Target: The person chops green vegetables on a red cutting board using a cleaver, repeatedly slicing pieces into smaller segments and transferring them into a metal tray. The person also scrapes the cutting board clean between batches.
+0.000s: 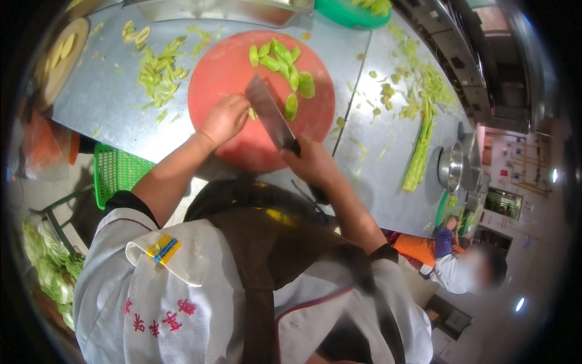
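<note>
On a round red cutting board (224,67), my right hand (312,162) grips the handle of a cleaver (270,112). Its broad blade lies slantwise over the middle of the board. My left hand (227,118) rests on the board's left side, fingers curled together close to the blade. A small pale green vegetable piece (252,113) shows at its fingertips; the rest is covered by the hand. Beyond the blade, several thick green vegetable slices (282,57) are strewn in a curve along the far and right parts of the board.
Green peelings (160,70) lie left of the board on the metal table (115,118). More scraps and a long green stalk (421,145) are at right, near a steel bowl (450,167). A green basin (345,15) and a metal tray (224,11) stand behind. A co-worker (461,267) is at far right.
</note>
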`<action>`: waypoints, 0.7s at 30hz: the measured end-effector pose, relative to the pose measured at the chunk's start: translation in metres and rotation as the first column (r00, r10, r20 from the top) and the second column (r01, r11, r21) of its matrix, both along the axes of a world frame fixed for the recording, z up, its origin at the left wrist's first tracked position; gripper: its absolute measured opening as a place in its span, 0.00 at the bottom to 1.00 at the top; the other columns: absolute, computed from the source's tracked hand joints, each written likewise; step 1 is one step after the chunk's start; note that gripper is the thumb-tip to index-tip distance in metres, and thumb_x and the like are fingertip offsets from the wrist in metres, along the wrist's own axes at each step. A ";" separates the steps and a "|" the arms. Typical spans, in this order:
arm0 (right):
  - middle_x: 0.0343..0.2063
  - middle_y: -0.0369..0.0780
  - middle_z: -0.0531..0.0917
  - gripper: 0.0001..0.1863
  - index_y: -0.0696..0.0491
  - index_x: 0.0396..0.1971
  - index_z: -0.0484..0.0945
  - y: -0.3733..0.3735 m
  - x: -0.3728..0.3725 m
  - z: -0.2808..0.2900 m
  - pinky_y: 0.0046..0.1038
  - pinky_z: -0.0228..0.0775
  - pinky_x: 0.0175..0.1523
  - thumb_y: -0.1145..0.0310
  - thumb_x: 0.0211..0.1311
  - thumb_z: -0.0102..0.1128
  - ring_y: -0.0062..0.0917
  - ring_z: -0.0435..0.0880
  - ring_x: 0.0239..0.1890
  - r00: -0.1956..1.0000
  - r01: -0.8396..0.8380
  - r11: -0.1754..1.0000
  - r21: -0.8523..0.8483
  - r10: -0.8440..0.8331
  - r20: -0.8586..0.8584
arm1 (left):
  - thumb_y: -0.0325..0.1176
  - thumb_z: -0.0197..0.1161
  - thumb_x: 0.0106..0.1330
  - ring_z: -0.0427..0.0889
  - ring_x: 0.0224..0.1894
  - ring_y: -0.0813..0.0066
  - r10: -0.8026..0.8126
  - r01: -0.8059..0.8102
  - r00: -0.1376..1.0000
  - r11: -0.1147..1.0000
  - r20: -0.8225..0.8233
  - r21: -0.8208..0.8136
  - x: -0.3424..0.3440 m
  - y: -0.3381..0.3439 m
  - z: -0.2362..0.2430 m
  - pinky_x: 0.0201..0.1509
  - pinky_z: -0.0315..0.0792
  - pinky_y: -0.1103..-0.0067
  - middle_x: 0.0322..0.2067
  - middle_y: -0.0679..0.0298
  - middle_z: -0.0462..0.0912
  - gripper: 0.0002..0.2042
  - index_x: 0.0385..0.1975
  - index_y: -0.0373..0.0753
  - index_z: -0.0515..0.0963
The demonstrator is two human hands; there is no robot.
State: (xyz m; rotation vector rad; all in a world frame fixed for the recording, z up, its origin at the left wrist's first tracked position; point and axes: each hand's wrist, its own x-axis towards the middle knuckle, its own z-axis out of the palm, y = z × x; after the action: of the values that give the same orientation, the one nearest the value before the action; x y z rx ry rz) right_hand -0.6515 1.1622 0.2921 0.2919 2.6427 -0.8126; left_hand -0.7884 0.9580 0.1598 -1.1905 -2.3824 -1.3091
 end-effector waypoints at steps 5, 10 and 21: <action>0.33 0.55 0.83 0.20 0.60 0.37 0.76 -0.002 -0.001 0.005 0.48 0.73 0.45 0.55 0.61 0.61 0.53 0.83 0.40 0.999 -0.029 1.000 0.006 0.029 0.026 | 0.20 0.61 0.57 0.79 0.37 0.51 0.017 -0.017 1.000 1.000 -0.004 0.017 0.001 0.001 0.000 0.41 0.75 0.65 0.33 0.54 0.78 0.07 0.34 0.35 0.76; 0.33 0.55 0.84 0.20 0.60 0.37 0.76 -0.003 -0.002 0.008 0.48 0.73 0.45 0.54 0.61 0.61 0.52 0.83 0.40 0.998 -0.040 0.999 0.017 0.039 0.052 | 0.20 0.61 0.57 0.79 0.37 0.51 0.023 -0.023 1.000 1.000 -0.021 0.011 0.000 0.002 -0.002 0.41 0.75 0.65 0.32 0.54 0.78 0.06 0.34 0.35 0.76; 0.33 0.54 0.84 0.22 0.59 0.38 0.76 -0.010 -0.003 -0.028 0.48 0.74 0.45 0.52 0.60 0.62 0.51 0.83 0.40 0.998 -0.060 0.996 0.062 0.060 0.006 | 0.22 0.62 0.56 0.79 0.36 0.51 0.032 -0.031 0.999 0.999 -0.032 0.006 0.000 0.003 -0.003 0.41 0.75 0.64 0.31 0.55 0.78 0.06 0.32 0.36 0.76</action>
State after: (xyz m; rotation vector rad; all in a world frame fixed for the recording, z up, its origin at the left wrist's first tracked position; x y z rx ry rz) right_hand -0.6547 1.1523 0.2645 0.2294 2.6629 -0.7104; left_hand -0.7881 0.9607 0.1570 -1.1583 -2.3637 -1.2773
